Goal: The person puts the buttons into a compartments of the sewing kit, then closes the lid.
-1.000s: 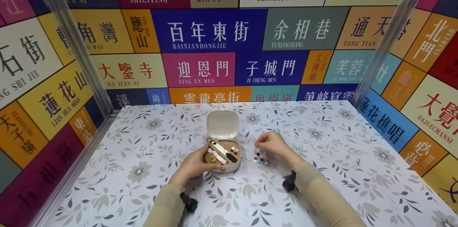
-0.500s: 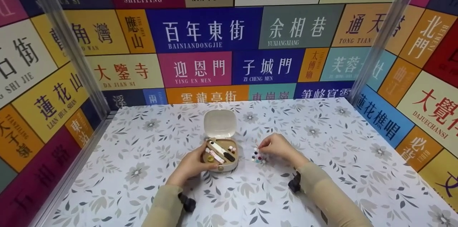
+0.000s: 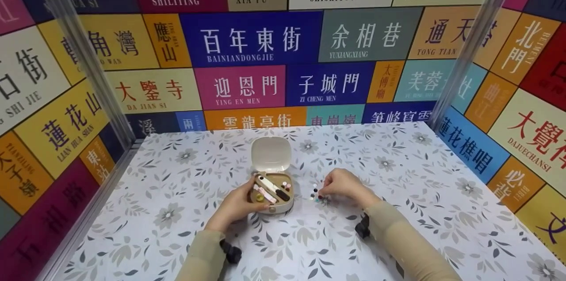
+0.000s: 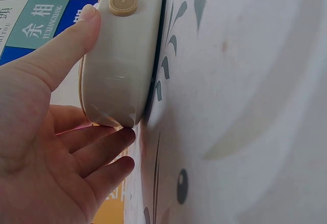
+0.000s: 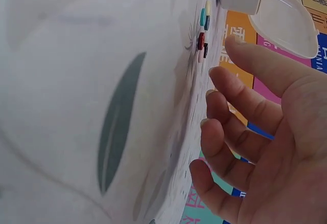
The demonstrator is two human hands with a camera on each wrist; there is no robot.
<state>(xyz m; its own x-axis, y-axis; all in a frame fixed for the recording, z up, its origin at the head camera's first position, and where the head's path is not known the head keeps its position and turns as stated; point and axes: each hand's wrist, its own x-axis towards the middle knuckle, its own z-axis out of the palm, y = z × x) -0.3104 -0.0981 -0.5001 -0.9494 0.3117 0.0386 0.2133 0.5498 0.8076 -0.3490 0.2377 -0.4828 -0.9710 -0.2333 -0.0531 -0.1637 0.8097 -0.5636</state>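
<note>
The right hand [image 3: 346, 184] has come down closer to the small buttons [image 3: 315, 191] on the flowery table [image 3: 345, 259] in the head view; the white box [image 3: 283, 208] sits beside them, lid [image 3: 271, 153] up. In the left wrist view, the left hand [image 4: 46, 147] clamps the box's side. In the right wrist view, the right thumb and fingertips [image 5: 217, 75] are apart, near the buttons.

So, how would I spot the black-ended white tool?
On the flower-patterned table stands an open cream case. Inside, the white tool lies diagonally, between a pinkish piece and some small round bits. Unlike these neighbours, it has a broad black end.
</note>
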